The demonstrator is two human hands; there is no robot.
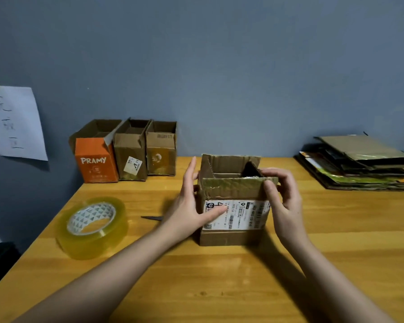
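Observation:
A small brown cardboard box (231,236) with a white shipping label stands upright in the middle of the wooden table (219,287), its top flaps raised and open. My left hand (189,206) lies flat against the box's left side, fingers straight and thumb across the label. My right hand (282,201) grips the box's right side, fingers curled over the upper right corner near the flap. Something dark sticks up inside the box at the right.
A large roll of clear tape (93,226) lies left of the box. Scissor tips (152,218) show behind my left wrist. Three open cartons (126,152) stand at the back left by the wall. Flattened cardboard (359,164) is stacked at the back right.

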